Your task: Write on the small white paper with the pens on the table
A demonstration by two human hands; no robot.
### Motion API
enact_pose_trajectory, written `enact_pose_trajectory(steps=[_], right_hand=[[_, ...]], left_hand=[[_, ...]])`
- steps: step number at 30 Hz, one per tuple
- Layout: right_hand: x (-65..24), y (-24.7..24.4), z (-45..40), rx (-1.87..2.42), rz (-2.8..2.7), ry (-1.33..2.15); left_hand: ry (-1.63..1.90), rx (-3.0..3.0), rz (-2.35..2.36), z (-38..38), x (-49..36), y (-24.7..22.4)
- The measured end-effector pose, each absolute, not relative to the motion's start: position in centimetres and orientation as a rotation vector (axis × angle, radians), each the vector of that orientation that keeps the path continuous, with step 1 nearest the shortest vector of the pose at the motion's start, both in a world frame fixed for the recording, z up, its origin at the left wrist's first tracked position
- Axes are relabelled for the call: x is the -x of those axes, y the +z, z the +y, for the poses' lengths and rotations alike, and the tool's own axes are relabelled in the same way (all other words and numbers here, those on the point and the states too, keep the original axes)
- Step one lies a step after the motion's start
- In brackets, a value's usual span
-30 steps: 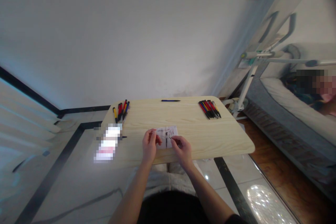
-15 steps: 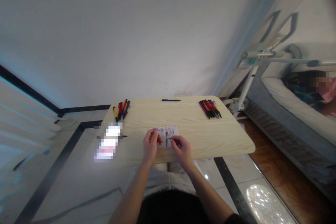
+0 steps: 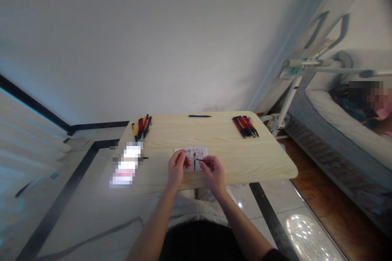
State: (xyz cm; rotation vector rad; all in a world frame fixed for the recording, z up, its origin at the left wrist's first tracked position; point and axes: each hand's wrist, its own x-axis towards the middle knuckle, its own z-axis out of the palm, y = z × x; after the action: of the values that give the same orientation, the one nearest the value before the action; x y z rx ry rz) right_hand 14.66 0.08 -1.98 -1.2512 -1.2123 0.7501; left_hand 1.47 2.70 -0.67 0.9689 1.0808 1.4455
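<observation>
Over a small printed paper sheet (image 3: 202, 151), my left hand (image 3: 176, 167) and my right hand (image 3: 213, 171) face each other, both with pinched fingers. A thin pale stick with a dark end, which looks like a pen refill (image 3: 198, 159), stretches between their fingertips. My right hand grips its dark end; the left fingers pinch the pale end, partly hidden. A dark strip, perhaps a pen part or the sheet's fold, runs down the paper between the hands.
Several pens (image 3: 245, 126) lie bunched at the table's right, and several more (image 3: 141, 127) at the left. One blue pen (image 3: 199, 116) lies near the back edge. A pixelated bright phone-like shape (image 3: 127, 165) covers the left front of the wooden table (image 3: 254, 163). Someone lies on the sofa at right.
My right hand has shifted very slightly up and to the right, its grip still pinched. The left hand stays nearly in place. The pens and paper have not moved.
</observation>
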Motion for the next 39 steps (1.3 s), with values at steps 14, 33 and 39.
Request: enact_pose_trajectory(steps=[14,33,39], right_hand=[[-14.8,-1.6,-0.1,1.255,-1.227,0.712],[-14.8,-1.3,-0.3,1.306,-1.293,0.718],[-14.8,-1.4,-0.4,1.287,-1.272,0.759]], left_hand=[[1.432,-0.817,1.019,2.8,-1.2,-0.7],[1.381,-0.114,0.561,3.3,1.2,-1.1],[1.362,-0.057,0.5,3.2,1.3,-0.9]])
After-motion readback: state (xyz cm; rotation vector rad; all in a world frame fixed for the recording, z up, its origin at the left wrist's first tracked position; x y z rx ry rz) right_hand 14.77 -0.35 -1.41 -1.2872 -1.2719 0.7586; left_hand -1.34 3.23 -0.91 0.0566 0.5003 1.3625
